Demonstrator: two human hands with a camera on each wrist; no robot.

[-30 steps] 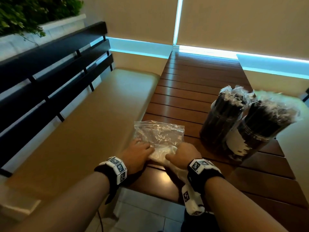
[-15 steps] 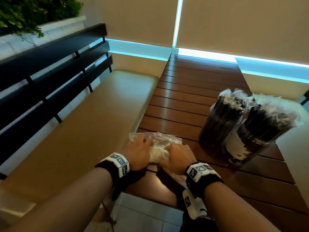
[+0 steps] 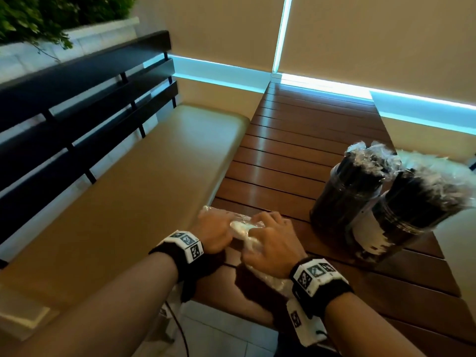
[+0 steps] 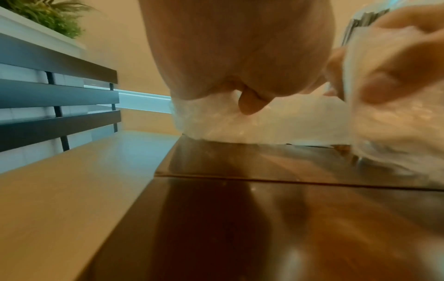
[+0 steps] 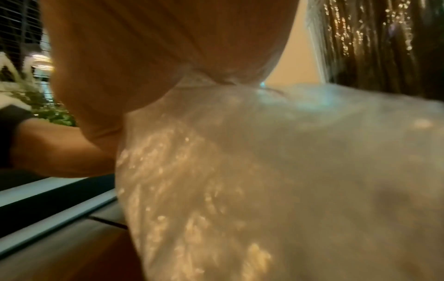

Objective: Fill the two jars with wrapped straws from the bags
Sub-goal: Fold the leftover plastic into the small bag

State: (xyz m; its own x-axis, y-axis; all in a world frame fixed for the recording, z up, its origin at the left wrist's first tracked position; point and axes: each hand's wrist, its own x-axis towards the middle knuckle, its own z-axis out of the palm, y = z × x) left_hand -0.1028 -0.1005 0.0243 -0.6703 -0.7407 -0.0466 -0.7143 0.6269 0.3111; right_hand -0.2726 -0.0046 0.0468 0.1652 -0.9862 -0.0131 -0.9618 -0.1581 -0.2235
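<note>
Two clear jars (image 3: pixel 345 191) (image 3: pixel 412 207) stand side by side at the right of the wooden table (image 3: pixel 283 155), both packed with black wrapped straws whose clear wrapper ends stick out on top. At the table's near left edge a crumpled, see-through plastic bag (image 3: pixel 242 228) is bunched into a small roll between my hands. My left hand (image 3: pixel 213 228) grips its left end with curled fingers. My right hand (image 3: pixel 270 238) curls over its right end. The left wrist view shows the bag (image 4: pixel 276 123) on the table under the left hand. In the right wrist view the bag (image 5: pixel 264 171) fills the frame.
A tan padded bench (image 3: pixel 128 189) with a dark slatted back (image 3: pixel 77 99) runs along the table's left side. A planter with green leaves (image 3: pixel 51 19) sits behind it. Tiled floor (image 3: pixel 219 331) shows below the table's near edge. Blinds cover the windows beyond.
The bag lay spread flat beyond my hands a second ago; now it is gathered into a tight bunch between them. Both hands have shifted slightly forward. The jars have not moved.
</note>
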